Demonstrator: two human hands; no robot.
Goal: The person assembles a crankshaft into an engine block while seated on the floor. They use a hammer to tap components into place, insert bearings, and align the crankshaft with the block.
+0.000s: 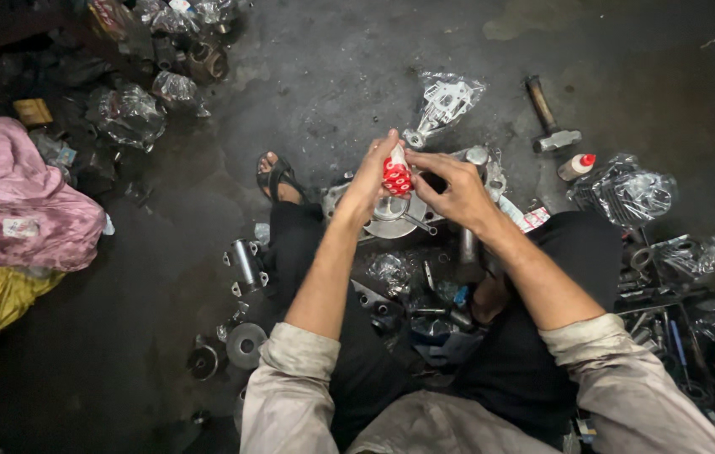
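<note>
Left hand: the left hand (372,172) is closing its fingers around the lower body of a small soft red-and-white squeeze tube (396,172), holding it upright above the work.
Right hand: the right hand (454,187) is pinching at the tube's white top end with thumb and fingertips; whether a cap is still on there is too small to tell.
Tube position: it is being held in the air between both hands, over the round grey cast-metal engine cover (391,214) that is lying on the dark oil-stained concrete floor (332,67), just in front of the person's knees.
Step in hand: judging by the grips, the person is working at the tube's top to get it ready, with nothing yet showing on the metal.
Next move calls for: a steady hold with the left hand and a gentle squeeze, the tip being brought close down to the cover's face.
Around the cover: a clear plastic bag with a white metal part (444,102) is lying just beyond it, and a steel-headed hammer (549,118) and a small white bottle with a red cap (576,166) are resting toward the right.
Left of the person: a sandalled foot (278,176) is resting near the cover, and a heap of pink cloth (13,197) is lying at the floor's left edge.
</note>
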